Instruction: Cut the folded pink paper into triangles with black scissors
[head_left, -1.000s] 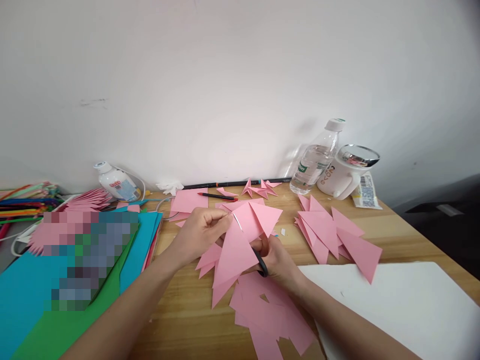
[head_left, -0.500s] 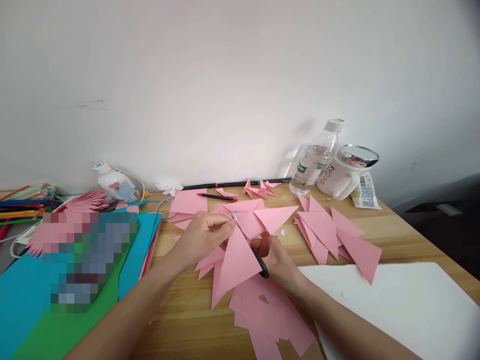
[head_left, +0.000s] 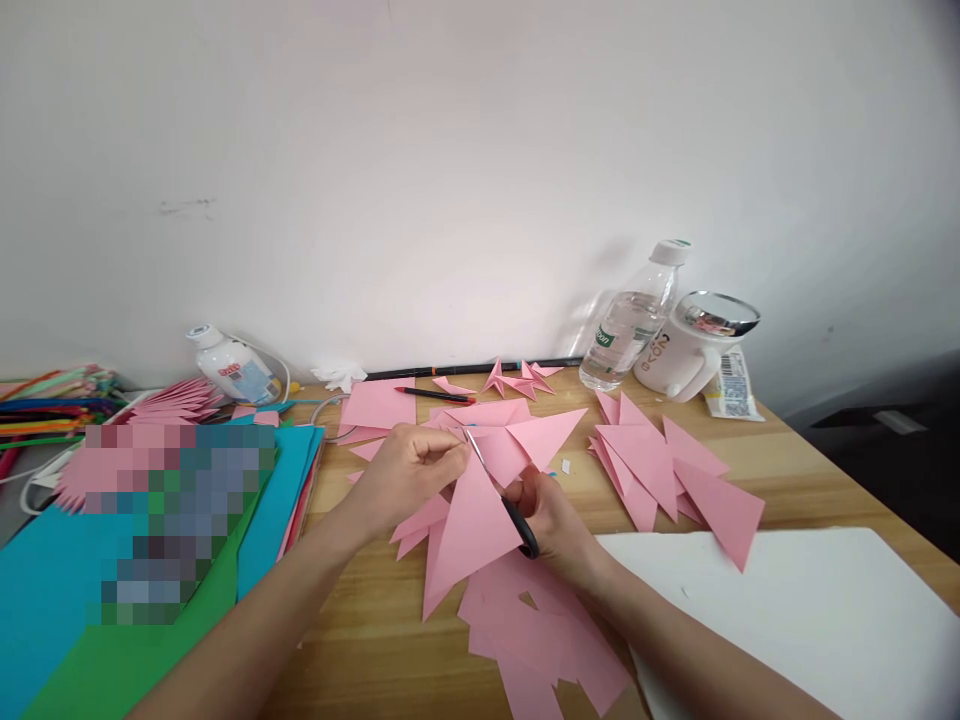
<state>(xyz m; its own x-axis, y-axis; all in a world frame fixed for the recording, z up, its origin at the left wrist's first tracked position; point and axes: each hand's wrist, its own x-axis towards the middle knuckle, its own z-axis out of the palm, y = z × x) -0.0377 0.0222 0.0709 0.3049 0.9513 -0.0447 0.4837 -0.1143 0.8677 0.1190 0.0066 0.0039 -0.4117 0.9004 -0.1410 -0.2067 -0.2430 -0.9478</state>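
Just left of the scissors (head_left: 519, 522), the left hand (head_left: 409, 470) has thumb and forefinger pinched on the upper end of a pink sheet (head_left: 476, 530), close to the blade tip. The sheet slopes away along the near-left side of the scissors as a broad pointed flap — it looks light, thin and crisp, firm enough to hold its shape but easily creased or torn, so a gentle fingertip grip at an edge or corner should suit it. The scissors look rigid, best taken by the black loops; at their right, the right hand (head_left: 555, 525) is curled round the handle, its fingers partly hidden. How wide the blades stand apart I cannot tell.

Counted around the scissors, from the left: blue paper (head_left: 281, 510) well to the left, its sheets uncountable; one white bottle (head_left: 236, 368), beyond to the left; one red-tipped pen (head_left: 435, 395), behind and left. On the near side, overlapping pink offcuts (head_left: 544, 625) — too jumbled to number. To the right, one pile of pink pieces (head_left: 637, 460); farther right and behind, one water bottle (head_left: 622, 330), one mug (head_left: 675, 350), one packet (head_left: 736, 388); nearer, one white board (head_left: 787, 610).
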